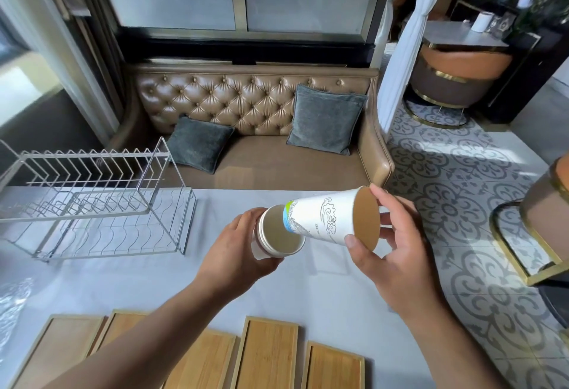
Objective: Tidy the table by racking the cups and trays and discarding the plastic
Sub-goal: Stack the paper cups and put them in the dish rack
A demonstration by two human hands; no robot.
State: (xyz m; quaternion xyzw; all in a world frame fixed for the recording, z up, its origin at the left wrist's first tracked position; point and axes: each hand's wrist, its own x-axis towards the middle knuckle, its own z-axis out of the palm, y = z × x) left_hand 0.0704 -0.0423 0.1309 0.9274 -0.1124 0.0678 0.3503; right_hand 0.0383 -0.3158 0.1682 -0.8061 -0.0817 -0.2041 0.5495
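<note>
Left hand point(237, 250) wrapped its curled fingers round the stacked cups point(278, 234), just left of centre over the table point(308, 290), the open mouth turned up and toward three o'clock. Layered rims showed there, so more than one cup was nested, but the exact count could not be told. Right hand point(397, 253), over at three o'clock of the stack, pinched one printed cup point(323, 219) by its bottom end, thumb below and fingers above! That cup lay tipped on its side, brown base facing the camera, white wall with a wave drawing and a green-and-blue band, and its rim end met the mouth of the stack. Both were up off the cloth. One wire rack point(92, 204) stood on the table at nine to ten o'clock, nothing in its slots. Five wooden trays point(268, 354) lay flat in a row along the near edge at six o'clock, and the left forearm crossed over the second from the left. One crumpled bit of clear plastic point(12, 311) sat at eight o'clock, at the frame's edge. Beyond the table at twelve o'clock stood one tufted sofa point(261, 102) with two grey cushions point(198, 144).
</note>
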